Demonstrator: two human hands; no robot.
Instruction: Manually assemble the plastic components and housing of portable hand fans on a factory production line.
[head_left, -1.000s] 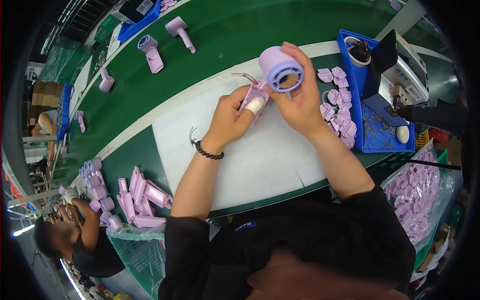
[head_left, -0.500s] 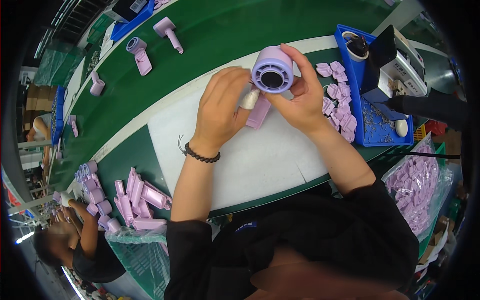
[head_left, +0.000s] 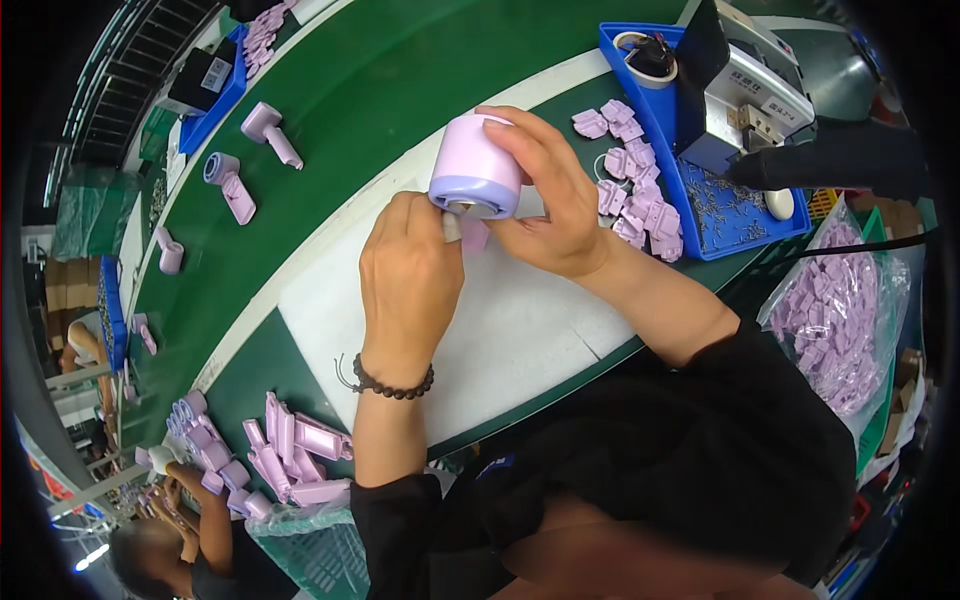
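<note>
A pink hair dryer housing with a lavender end ring is held over the white mat. My right hand is wrapped around its right side, fingers over the top and thumb underneath. My left hand is closed against the lower left of the ring, its fingertips mostly hidden behind the hand and housing. A whitish wrap shows on the left thumb. Part of the pink handle shows below the barrel, between my hands. A dark bead bracelet circles my left wrist.
Small pink parts lie right of the mat, beside a blue tray of screws and a screw-feeding machine. Pink handle pieces and barrels sit left. Other dryer housings lie on the green belt. A co-worker is at lower left.
The housing has tipped, so its ring now points downward rather than toward me. My left hand has turned and curled in under the ring. The whole view has shifted.
</note>
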